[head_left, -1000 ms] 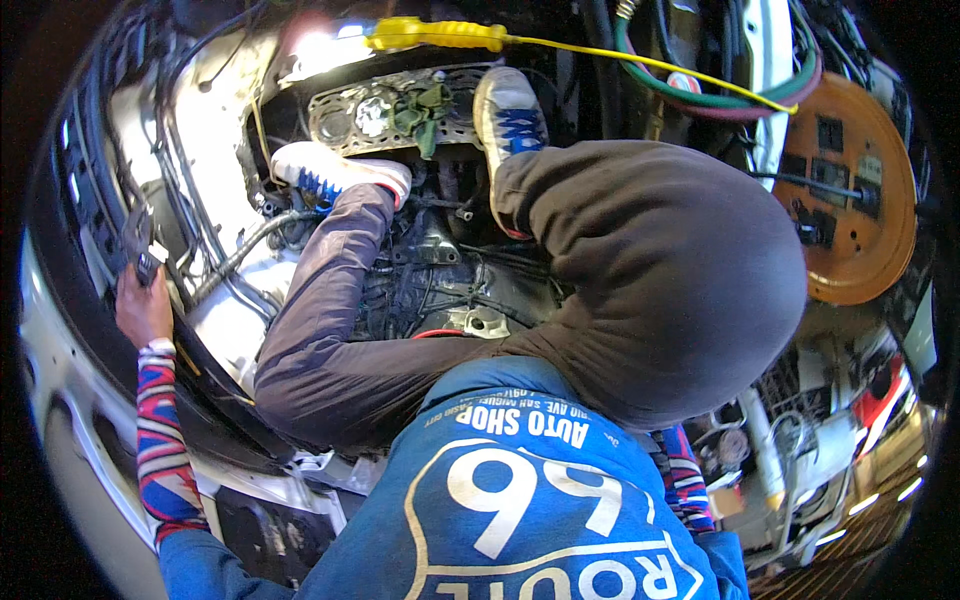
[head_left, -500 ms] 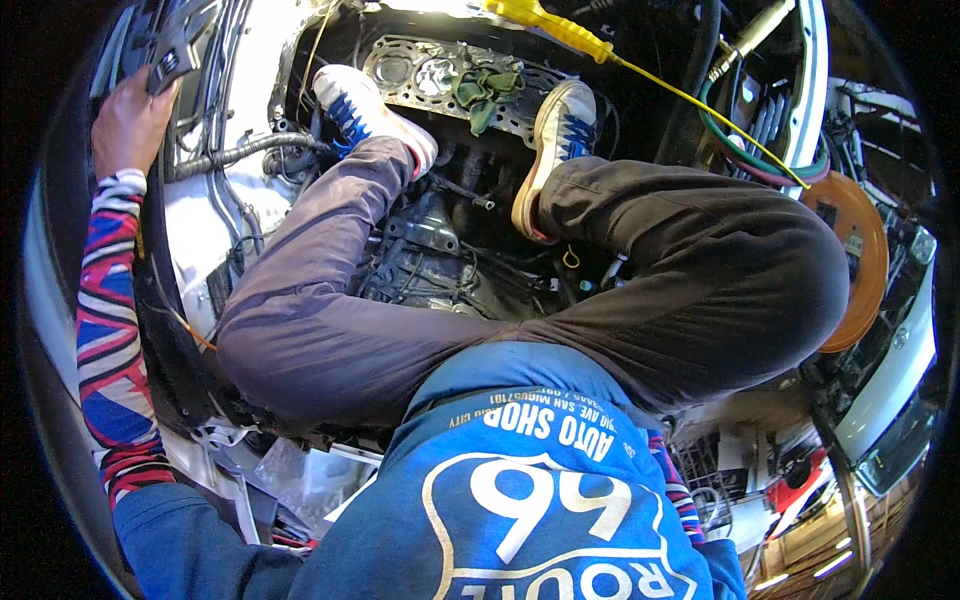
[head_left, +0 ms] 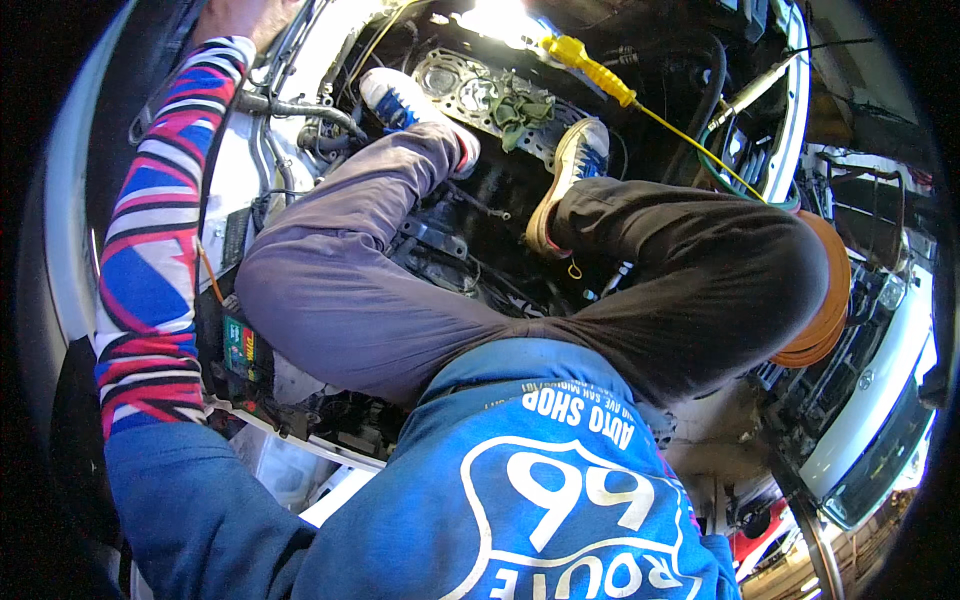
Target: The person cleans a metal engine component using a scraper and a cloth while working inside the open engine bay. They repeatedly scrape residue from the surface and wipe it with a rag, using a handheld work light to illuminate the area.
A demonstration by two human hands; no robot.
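Note:
My left hand (head_left: pixel 245 18) is at the far left top, cut off by the picture's edge. Its fingers do not show, so I cannot tell what it holds or touches. Nearest to it are black hoses and cables (head_left: pixel 285 60) along a white car body panel (head_left: pixel 235 160). My right hand is out of view. Ahead, between my shoes, lies a bare engine block (head_left: pixel 445 72) with round cylinder openings. A crumpled green cloth (head_left: pixel 522 115) rests on top of it.
A lit yellow work lamp (head_left: pixel 590 68) with a yellow cord hangs over the engine bay's far side. My legs bend across the bay, one shoe (head_left: pixel 400 100) left of the block and the other (head_left: pixel 575 165) right. An orange round object (head_left: pixel 825 300) sits by my right knee.
My left arm has stretched farther forward and to the right, taking the hand mostly out at the top. The grey-black piece seen at its fingers no longer shows. The whole view has shifted.

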